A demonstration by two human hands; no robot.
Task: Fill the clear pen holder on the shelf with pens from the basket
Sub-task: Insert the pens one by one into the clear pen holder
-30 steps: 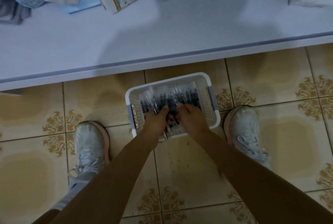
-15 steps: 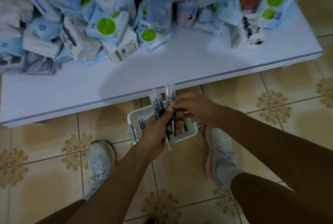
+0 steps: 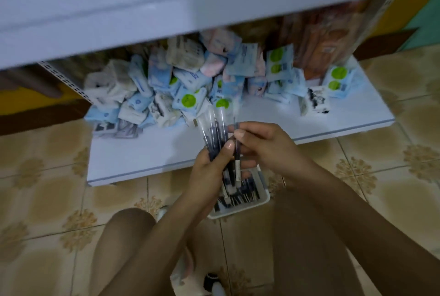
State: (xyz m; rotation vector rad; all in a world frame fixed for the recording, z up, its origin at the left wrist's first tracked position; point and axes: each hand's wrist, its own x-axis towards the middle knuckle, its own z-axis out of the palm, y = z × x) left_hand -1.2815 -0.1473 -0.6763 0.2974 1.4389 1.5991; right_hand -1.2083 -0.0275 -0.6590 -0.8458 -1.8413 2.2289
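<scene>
Lifted out of the basket point(image 3: 265, 197), the pens point(image 3: 215, 126) are now being gripped by the left hand point(image 3: 209, 172), while the right hand point(image 3: 264, 145) is pinching one, ready for the unseen holder.

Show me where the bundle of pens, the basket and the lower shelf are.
bundle of pens point(image 3: 215, 129): head view, on the clear upper barrels.
basket point(image 3: 265, 197): head view, on its white right rim.
lower shelf point(image 3: 142, 153): head view, on bare white board near the front edge.
</scene>
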